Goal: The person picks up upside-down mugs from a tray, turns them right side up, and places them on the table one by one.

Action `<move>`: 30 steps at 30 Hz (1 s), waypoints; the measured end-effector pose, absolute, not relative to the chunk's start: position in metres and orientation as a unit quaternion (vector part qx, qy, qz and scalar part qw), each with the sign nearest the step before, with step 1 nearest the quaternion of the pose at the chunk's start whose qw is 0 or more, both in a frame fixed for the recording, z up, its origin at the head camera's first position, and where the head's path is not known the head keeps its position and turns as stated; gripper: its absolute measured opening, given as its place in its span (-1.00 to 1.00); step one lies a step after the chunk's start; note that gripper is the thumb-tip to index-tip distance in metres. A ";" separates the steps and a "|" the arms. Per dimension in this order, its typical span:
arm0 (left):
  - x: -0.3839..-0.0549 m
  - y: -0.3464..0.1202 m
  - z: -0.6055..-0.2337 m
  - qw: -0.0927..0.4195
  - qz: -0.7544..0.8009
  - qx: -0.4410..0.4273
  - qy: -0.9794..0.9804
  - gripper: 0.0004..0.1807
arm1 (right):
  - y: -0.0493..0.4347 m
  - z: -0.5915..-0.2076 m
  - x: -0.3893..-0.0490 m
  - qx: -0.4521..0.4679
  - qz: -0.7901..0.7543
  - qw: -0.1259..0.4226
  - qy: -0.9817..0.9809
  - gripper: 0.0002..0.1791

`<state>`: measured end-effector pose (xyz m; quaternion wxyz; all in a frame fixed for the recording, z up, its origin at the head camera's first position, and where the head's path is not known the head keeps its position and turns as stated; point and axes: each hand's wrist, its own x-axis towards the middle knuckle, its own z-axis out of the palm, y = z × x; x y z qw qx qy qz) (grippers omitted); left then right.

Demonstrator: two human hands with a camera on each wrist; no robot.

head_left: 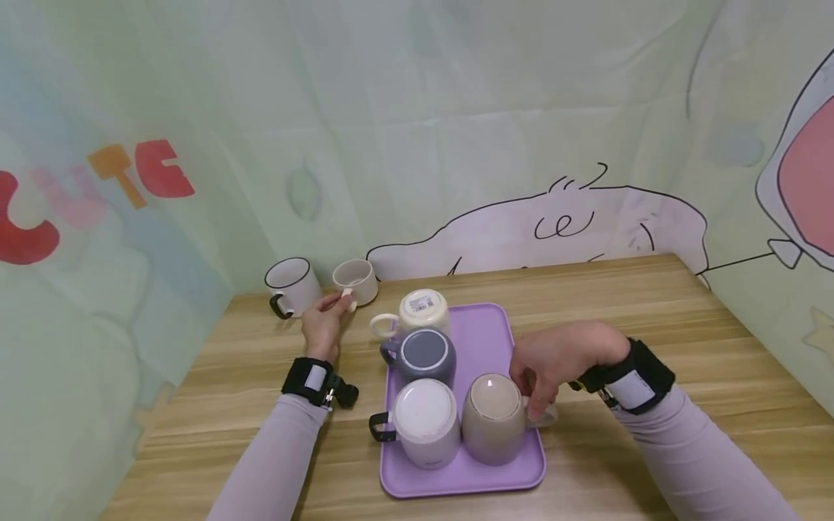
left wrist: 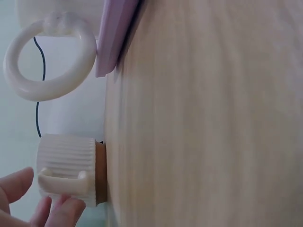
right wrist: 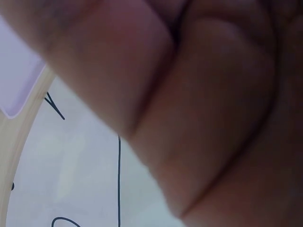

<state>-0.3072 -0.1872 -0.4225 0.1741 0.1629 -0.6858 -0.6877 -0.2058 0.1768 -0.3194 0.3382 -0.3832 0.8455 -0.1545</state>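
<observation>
Left hand: your left hand [head_left: 322, 323] reaches to the far left part of the table [head_left: 651, 304]; its fingertips [left wrist: 57, 208] pinch the handle of the small ribbed cream cup [head_left: 355, 281], which stands upright on the table.
Ribbed cream cup: in the left wrist view [left wrist: 71, 170] it sits with its brown base on the table, your fingers at its handle.
Black-rimmed white mug: [head_left: 291, 286] upright just left of your left hand, beside the ribbed cup, handle turned toward you.
Right hand: your right hand [head_left: 554, 362] curls over the right edge of the purple tray [head_left: 485, 333], its fingers wrapped around the handle of the beige mug [head_left: 493, 416]. The right wrist view shows only blurred fingers close up.
Beige mug: upside down on the near right part of the tray, just left of your right hand.
Other mugs on the tray: a white mug with a black handle [head_left: 425, 422] upside down touching the beige one; beyond it a grey-purple mug [head_left: 426, 356] and a cream mug [head_left: 422, 312], both upside down, well left of your right hand.
</observation>
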 end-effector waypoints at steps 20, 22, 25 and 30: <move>-0.294 -0.182 -0.396 0.206 -0.668 0.090 -0.709 -0.66 | 0.172 -0.319 -0.200 -0.370 -0.140 0.321 0.861 -0.81; -0.293 -0.180 -0.396 0.201 -0.671 0.087 -0.708 -0.65 | 0.171 -0.319 -0.200 -0.368 -0.139 0.319 0.862 -0.80; -0.292 -0.179 -0.395 0.197 -0.676 0.085 -0.705 -0.66 | 0.172 -0.320 -0.200 -0.374 -0.133 0.311 0.863 -0.79; -0.291 -0.175 -0.393 0.186 -0.693 0.069 -0.693 -0.65 | 0.173 -0.320 -0.200 -0.391 -0.117 0.292 0.865 -0.77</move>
